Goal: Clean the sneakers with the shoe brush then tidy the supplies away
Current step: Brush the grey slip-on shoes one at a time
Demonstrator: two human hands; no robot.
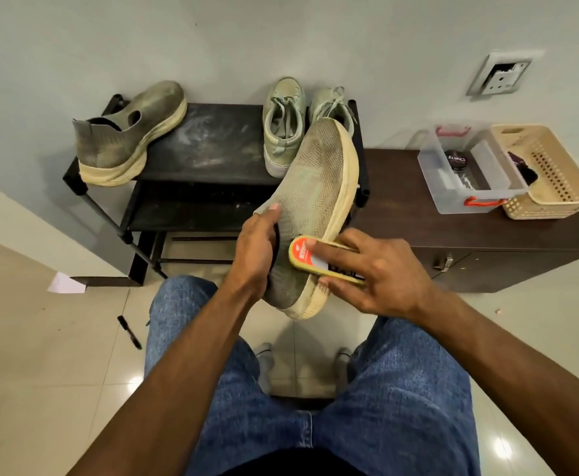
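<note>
Right hand (377, 273) is wrapped around the shoe brush (319, 261), pressed on the sole edge of the knit sneaker (315, 197). Left hand (257, 249) grips its collar, fingers probably inside. Sneaker's long axis runs from centre frame toward upper right, so strokes follow that rim.
</note>
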